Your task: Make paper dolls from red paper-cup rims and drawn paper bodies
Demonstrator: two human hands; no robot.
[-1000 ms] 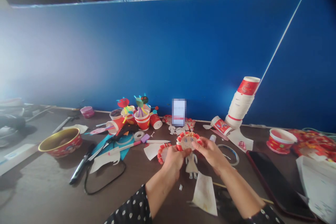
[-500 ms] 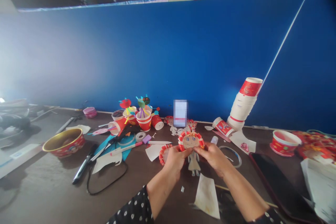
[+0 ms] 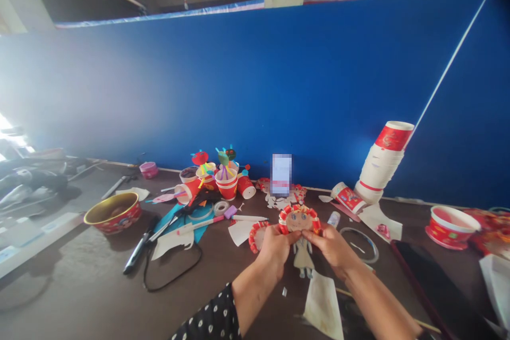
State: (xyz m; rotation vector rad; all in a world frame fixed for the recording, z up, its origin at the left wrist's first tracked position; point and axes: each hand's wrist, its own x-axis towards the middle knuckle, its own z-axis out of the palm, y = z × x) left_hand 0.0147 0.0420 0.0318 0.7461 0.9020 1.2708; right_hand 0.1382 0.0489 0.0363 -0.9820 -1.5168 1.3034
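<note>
A paper doll [image 3: 303,257] with a drawn face and a red-and-white ring of hair hangs upright above the dark table. My left hand [image 3: 275,247] pinches its lower left edge, under the face. On the other side my right hand [image 3: 330,244] pinches the lower right edge, so the fingertips nearly meet at the doll's neck. Beside my left hand lies another red-edged round piece [image 3: 255,236], partly hidden by that hand. A cream paper scrap [image 3: 324,305] lies below the doll.
A gold-rimmed bowl [image 3: 113,213], pens and a black cord lie left. Decorated cups [image 3: 227,183] stand behind. To the right are a leaning cup stack [image 3: 380,164], a tape roll [image 3: 372,247], a dark phone [image 3: 442,287] and a red cup [image 3: 453,226].
The whole view has shifted, so the table items appear farther right. Both hands still hold the doll, which appears slightly lower and more to the right.
</note>
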